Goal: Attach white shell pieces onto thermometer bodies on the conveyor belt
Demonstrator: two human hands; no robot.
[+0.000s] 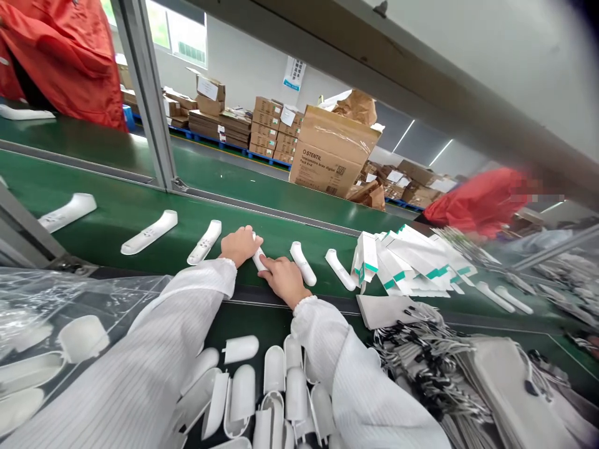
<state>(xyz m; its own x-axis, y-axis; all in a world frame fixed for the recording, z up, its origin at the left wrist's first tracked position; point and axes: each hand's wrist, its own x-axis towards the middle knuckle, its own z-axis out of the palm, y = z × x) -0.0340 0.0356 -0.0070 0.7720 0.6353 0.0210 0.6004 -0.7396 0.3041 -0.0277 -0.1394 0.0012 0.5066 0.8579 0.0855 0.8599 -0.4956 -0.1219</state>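
On the green conveyor belt, a white handheld device (258, 257), shaped like a forehead thermometer, lies between my two hands and is partly covered by them. My left hand (239, 245) is closed around its upper end. The thumb and fingers of my right hand (284, 280) grip its lower part. To the left on the belt lie similar white thermometers, the nearest one (204, 242) showing small buttons. Two more, one (303, 263) close to my right hand and another (340, 269) beyond it, rest to the right.
Below my forearms lies a pile of white plastic covers (243, 393). Clear plastic bags (84, 299) are at left. White-and-green boxes (412, 262) and grey pouches with cords (496, 374) sit at right. A metal post (147, 93) rises ahead. People in red stand across the belt.
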